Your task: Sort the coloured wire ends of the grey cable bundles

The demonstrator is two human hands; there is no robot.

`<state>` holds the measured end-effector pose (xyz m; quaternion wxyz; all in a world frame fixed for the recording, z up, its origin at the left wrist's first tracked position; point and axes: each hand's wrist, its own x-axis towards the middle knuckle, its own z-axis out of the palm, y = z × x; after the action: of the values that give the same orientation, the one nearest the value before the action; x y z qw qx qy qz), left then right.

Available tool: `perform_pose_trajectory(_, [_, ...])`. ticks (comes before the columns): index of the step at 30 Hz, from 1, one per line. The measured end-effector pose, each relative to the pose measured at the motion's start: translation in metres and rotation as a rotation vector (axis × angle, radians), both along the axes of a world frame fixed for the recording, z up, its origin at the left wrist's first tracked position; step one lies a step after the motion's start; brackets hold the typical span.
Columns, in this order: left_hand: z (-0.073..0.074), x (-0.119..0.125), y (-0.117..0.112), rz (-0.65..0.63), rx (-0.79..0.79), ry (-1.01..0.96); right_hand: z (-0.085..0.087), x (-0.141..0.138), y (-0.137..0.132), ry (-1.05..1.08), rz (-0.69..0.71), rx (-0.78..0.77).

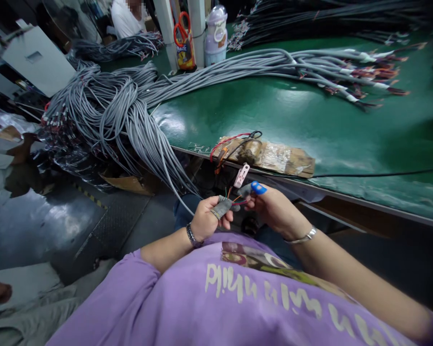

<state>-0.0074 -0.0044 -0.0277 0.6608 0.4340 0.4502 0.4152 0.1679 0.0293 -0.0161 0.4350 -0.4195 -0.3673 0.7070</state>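
Observation:
Close in front of my body, my left hand [213, 214] is closed on the end of a grey cable [185, 205], with grey covers on its thumb and a finger. Thin coloured wires [234, 196] fan out of that end, orange, green and red among them. Opposite it, my right hand [265, 204] pinches the tips of some of these wires; it wears a blue cover on the thumb and a grey one on a finger. A small motor-like device [250, 152] taped to a wooden board [299, 161] sits at the table edge just beyond, with a pale tag [241, 176] hanging by it.
A large heap of grey cables [111, 98] hangs over the left table edge. More cables with stripped ends [357, 72] lie across the green table [310, 113]. Orange-handled scissors [182, 30] and a lilac bottle [215, 36] stand behind. Another person [126, 19] is at the back.

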Motion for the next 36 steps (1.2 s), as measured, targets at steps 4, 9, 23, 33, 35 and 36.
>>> perform_pose_trajectory(4, [0.002,-0.001,0.001,-0.009,-0.013,-0.03,0.001,0.005,0.006,0.127,0.038,-0.133])
perform_pose_trajectory(9, [0.009,0.0,-0.001,-0.043,0.006,0.031,0.005,0.008,0.005,0.275,0.227,-0.201])
perform_pose_trajectory(23, [0.01,-0.002,0.011,-0.081,-0.023,-0.164,-0.001,0.003,0.027,0.307,0.132,-0.172])
perform_pose_trajectory(33, [0.007,0.007,0.02,-0.032,-0.054,-0.273,0.003,-0.022,0.023,-0.014,-0.315,0.182])
perform_pose_trajectory(35, [0.006,0.008,0.021,-0.039,-0.053,-0.264,0.003,-0.024,0.024,0.03,-0.216,0.126])
perform_pose_trajectory(36, [0.006,0.009,0.021,-0.039,-0.05,-0.265,0.003,-0.025,0.025,0.08,-0.159,0.08])
